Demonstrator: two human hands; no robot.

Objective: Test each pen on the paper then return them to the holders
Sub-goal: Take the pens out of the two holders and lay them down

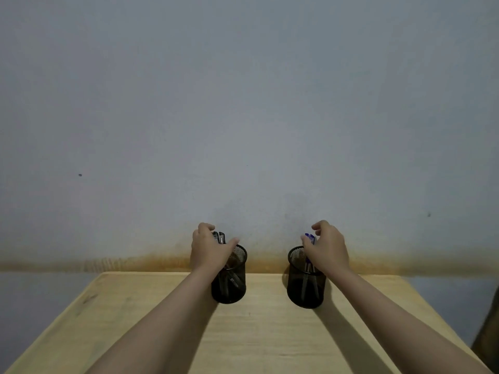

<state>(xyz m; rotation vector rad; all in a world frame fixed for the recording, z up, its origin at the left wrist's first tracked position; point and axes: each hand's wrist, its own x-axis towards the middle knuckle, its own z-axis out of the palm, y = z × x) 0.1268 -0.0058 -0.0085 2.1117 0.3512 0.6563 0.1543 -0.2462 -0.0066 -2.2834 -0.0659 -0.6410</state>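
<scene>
Two black mesh pen holders stand near the far edge of a light wooden table [167,306]. The left holder [229,282] has black-capped pens [221,237] sticking out of it. My left hand [209,251] hovers over them, fingers curved and apart, the pen tops between index finger and thumb. The right holder [305,284] has blue-capped pens [310,238] in it. My right hand [328,247] arches over these, with its thumb beside the caps and the fingers spread. Neither hand is clearly closed on a pen. No paper is in view.
A grey-blue wall [243,117] with an orange-brown stain along its base rises right behind the table. A dark object [488,333] shows at the right edge, beside the table.
</scene>
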